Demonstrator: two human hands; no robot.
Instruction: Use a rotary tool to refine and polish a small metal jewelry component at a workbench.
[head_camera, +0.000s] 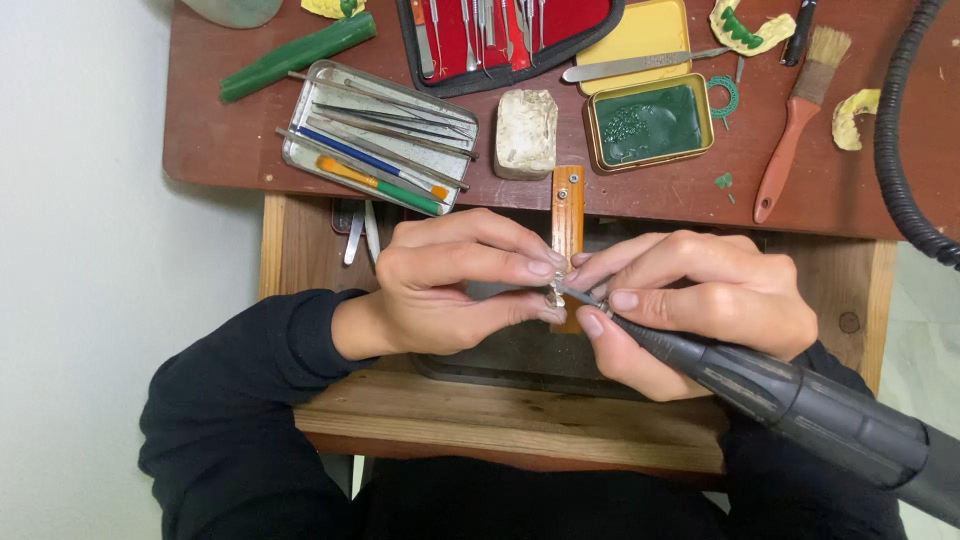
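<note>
The left hand (440, 285) is pinching a small silvery metal piece (556, 293) between thumb and forefinger, just in front of the narrow wooden bench peg (567, 215). The right hand (690, 300) is gripping a black cylindrical rotary handpiece (800, 400), its tip touching the piece. Behind the peg, on the reddish-brown table (200, 140), a pale plaster block (526, 132) is sitting.

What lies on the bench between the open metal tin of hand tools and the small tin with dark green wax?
In the head view, a pale, worn rectangular block sits between the open metal tool tin and the green wax tin.
</note>
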